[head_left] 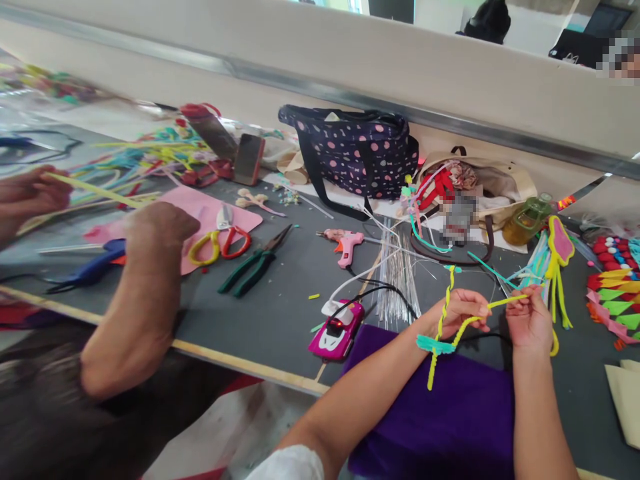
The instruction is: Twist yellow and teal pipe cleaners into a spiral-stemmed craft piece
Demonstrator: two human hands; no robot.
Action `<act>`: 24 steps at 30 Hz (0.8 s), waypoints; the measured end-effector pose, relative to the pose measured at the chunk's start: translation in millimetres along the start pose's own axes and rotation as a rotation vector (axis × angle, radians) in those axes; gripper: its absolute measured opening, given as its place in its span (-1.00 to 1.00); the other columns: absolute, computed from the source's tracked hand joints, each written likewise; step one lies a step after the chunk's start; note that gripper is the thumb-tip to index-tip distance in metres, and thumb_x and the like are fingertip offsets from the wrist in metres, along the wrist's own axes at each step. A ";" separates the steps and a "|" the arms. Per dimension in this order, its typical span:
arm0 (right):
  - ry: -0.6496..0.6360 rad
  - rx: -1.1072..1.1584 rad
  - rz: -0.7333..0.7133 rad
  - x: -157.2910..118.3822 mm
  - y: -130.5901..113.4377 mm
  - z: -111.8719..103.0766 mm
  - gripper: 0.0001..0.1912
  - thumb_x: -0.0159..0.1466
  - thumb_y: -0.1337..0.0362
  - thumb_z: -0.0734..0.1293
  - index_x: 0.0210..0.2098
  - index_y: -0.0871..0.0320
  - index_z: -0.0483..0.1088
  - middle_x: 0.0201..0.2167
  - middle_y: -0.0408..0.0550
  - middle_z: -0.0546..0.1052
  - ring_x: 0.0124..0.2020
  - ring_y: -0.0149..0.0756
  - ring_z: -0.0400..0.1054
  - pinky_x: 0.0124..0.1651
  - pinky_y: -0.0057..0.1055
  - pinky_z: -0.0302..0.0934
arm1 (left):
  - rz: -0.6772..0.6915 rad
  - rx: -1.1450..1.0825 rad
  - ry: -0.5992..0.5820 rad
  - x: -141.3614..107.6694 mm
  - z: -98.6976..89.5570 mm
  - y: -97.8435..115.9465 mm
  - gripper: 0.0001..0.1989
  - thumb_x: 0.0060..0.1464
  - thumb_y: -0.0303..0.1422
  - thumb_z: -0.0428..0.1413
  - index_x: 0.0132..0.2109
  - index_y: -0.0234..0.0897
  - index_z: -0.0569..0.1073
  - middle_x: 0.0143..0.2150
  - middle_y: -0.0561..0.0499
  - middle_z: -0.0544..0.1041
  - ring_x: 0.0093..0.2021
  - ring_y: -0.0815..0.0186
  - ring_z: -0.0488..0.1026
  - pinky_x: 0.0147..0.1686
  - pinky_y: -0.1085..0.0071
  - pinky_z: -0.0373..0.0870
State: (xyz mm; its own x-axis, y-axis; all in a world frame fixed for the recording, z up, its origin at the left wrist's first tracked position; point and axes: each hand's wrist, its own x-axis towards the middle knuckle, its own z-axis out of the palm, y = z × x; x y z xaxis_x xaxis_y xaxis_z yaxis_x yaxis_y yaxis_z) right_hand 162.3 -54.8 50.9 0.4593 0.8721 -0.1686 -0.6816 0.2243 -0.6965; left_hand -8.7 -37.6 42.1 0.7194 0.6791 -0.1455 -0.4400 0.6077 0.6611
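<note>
My left hand (466, 312) pinches a yellow pipe cleaner (467, 328) that is joined to a twisted yellow piece (443, 307) with a teal strip (435, 345) wrapped across its lower part. The end of the same yellow strand is between the fingertips of my right hand (529, 317). Both hands are above the purple cloth (430, 407) and the grey table's near side. Just right of my right hand are a yellow-and-pink pipe cleaner shape (561, 241) and teal strands. A bundle of thin wires (397, 280) lies to the left.
At the left, another person's hands (160, 223) hold a yellow strand. Between us lie scissors (220, 241), green-handled pliers (255, 263), a pink glue gun (344, 244) and a magenta corded device (337, 330). Behind stand a dark patterned bag (355, 150) and a bottle (527, 220).
</note>
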 end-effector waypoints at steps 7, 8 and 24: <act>-0.081 -0.248 0.014 -19.9 17.2 16.3 -0.66 0.02 0.10 0.53 -0.29 0.16 0.49 -0.33 -0.08 0.59 -0.50 -0.50 0.34 -0.57 -0.60 0.19 | 0.004 -0.037 0.070 3.0 -4.4 1.9 -0.68 -0.34 -0.31 0.41 -0.44 -0.42 0.51 -0.57 0.03 0.49 -0.60 0.46 0.39 -0.39 0.39 0.49; -0.084 -0.284 0.020 -23.4 20.2 18.4 -0.65 0.02 0.08 0.52 -0.30 0.17 0.49 -0.34 -0.07 0.59 -0.50 -0.49 0.34 -0.56 -0.57 0.20 | 0.000 -0.041 0.074 3.4 -4.8 1.7 -0.68 -0.35 -0.31 0.41 -0.45 -0.42 0.51 -0.56 0.03 0.49 -0.60 0.45 0.40 -0.39 0.40 0.49; -0.064 -0.152 0.072 -7.6 7.4 6.2 -0.67 0.00 0.09 0.54 -0.44 0.16 0.41 -0.50 -0.20 0.48 -0.56 -0.55 0.25 -0.67 -0.67 0.00 | -0.024 -0.009 0.058 1.5 -2.7 1.6 -0.68 -0.36 -0.31 0.40 -0.48 -0.42 0.50 -0.60 0.04 0.47 -0.64 0.48 0.35 -0.42 0.40 0.48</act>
State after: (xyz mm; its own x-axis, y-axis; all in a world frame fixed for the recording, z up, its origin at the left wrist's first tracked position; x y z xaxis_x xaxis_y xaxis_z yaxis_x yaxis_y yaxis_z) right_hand 150.2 -57.1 51.4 0.3720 0.9106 -0.1800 -0.6148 0.0965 -0.7828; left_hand -9.7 -34.5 40.9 0.6973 0.6872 -0.2039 -0.4280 0.6273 0.6506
